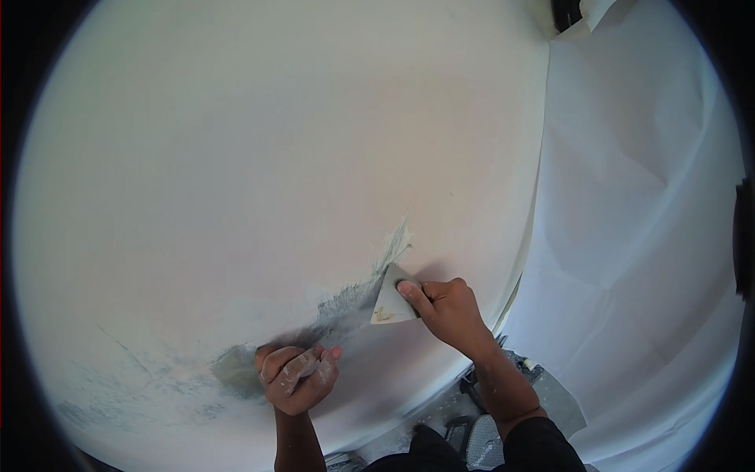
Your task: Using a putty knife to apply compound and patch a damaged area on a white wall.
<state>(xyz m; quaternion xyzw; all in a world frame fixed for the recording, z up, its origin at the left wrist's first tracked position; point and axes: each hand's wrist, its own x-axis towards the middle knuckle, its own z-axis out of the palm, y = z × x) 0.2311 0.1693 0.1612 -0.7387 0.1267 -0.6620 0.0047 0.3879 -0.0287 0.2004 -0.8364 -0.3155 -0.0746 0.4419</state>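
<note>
My right hand (456, 313) grips a putty knife (392, 297), its thumb pressed flat on the grey blade. Pale paste clings to the blade's lower left corner. The blade lies against or just over a large off-white panel (299, 173), at a scraped grey streak (350, 303) that runs up to the right. Lower left, my left hand (297, 379) is closed, its fingers curled and dusted with white. Beside its knuckles shows a smooth grey shape (237, 371); I cannot tell whether this is a held blade or a patch on the panel.
Fainter grey scuffs (134, 385) mark the panel at the lower left. White sheeting (621, 204) hangs in folds along the right. Below the panel's edge are my shoe (484, 444) and a dusty floor (393, 431). A dark object (565, 14) shows at the top right.
</note>
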